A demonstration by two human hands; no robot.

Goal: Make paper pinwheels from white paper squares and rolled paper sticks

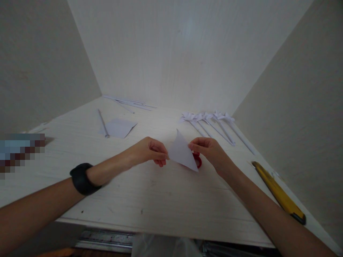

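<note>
"What's in the fingers there?"

"A white triangular piece of paper (183,151), stretched between the two hands. The left hand (158,151) pinches its left corner between thumb and fingers; the right hand (206,146) pinches its right edge."

"And that red bit?"

"A rounded red loop (198,161), just below the right fingertips, partly hidden by the paper."

"Anything further out?"

"Beyond the right fingers, a row of white paper sticks with folded, petal-like heads (202,117). Nearer me, right of them, a long yellow cutter (277,191). Beyond the left fingers, a flat white paper sheet (119,127)."
</note>
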